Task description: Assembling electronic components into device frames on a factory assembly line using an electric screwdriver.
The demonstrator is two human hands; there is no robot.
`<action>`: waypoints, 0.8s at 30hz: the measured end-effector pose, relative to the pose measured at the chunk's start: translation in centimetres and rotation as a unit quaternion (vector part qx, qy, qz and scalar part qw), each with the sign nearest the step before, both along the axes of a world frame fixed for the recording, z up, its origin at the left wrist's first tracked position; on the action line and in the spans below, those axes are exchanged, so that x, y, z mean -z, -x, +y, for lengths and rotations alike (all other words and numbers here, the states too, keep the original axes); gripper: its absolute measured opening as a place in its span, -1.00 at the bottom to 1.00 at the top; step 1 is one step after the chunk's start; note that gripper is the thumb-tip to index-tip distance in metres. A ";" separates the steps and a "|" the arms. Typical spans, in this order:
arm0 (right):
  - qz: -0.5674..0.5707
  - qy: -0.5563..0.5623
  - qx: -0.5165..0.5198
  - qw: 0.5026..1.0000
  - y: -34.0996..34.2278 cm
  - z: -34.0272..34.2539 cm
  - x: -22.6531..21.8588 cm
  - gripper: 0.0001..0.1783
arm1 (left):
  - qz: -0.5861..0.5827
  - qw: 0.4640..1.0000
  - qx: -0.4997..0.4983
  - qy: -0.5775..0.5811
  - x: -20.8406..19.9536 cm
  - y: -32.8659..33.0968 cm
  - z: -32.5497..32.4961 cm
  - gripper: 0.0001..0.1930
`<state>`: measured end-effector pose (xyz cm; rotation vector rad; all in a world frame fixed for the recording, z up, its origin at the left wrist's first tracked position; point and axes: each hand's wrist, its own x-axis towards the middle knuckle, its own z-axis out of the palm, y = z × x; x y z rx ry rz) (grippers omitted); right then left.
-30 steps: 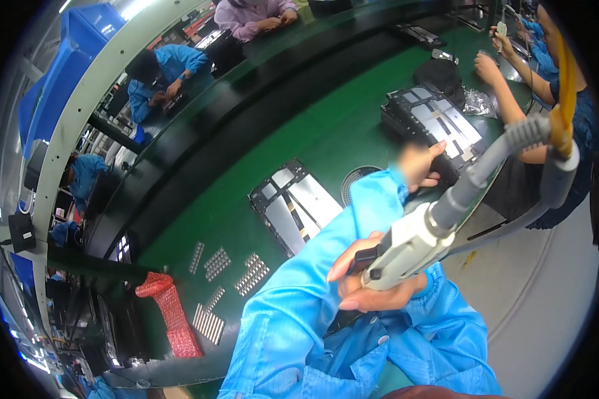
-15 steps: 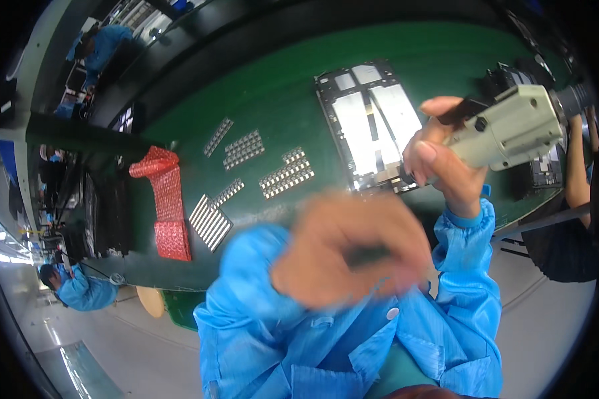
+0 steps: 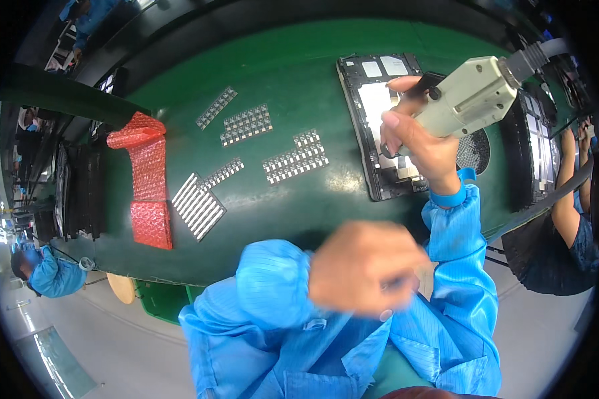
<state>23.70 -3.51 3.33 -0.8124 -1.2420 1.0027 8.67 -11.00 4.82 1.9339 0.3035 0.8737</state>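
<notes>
My right hand [image 3: 432, 149] is wrapped round a pale green-grey electric screwdriver [image 3: 472, 96] with a cable at its rear. Its dark tip end shows just past my fingers, over an opened tablet [image 3: 356, 110] with white panels inside. Whether the tip touches the tablet I cannot tell. In front of my chest, my left hand [image 3: 366, 266] is curled and blurred by motion. Its fingers are closed together, and anything in them is too small or hidden to name.
Left of the tablet lie several sheets of small parts [image 3: 296, 159], a striped sheet [image 3: 198, 206] and red bubble wrap [image 3: 150, 179]. A round dish of tiny screws [image 3: 472, 151] sits right of the tablet. Another opened device [image 3: 536, 146] and another person's arms [image 3: 566, 173] are farther right.
My left hand has shifted a little right, its fingers curling tighter. The screwdriver now tilts more steeply over the tablet. The view has shifted, bringing the screw dish into sight.
</notes>
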 end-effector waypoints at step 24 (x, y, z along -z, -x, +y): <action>-0.008 0.042 -0.002 0.999 0.8 1.4 1.4 -0.68 | 0.254 0.923 -0.238 -0.163 7.0 0.8 4.7 -0.62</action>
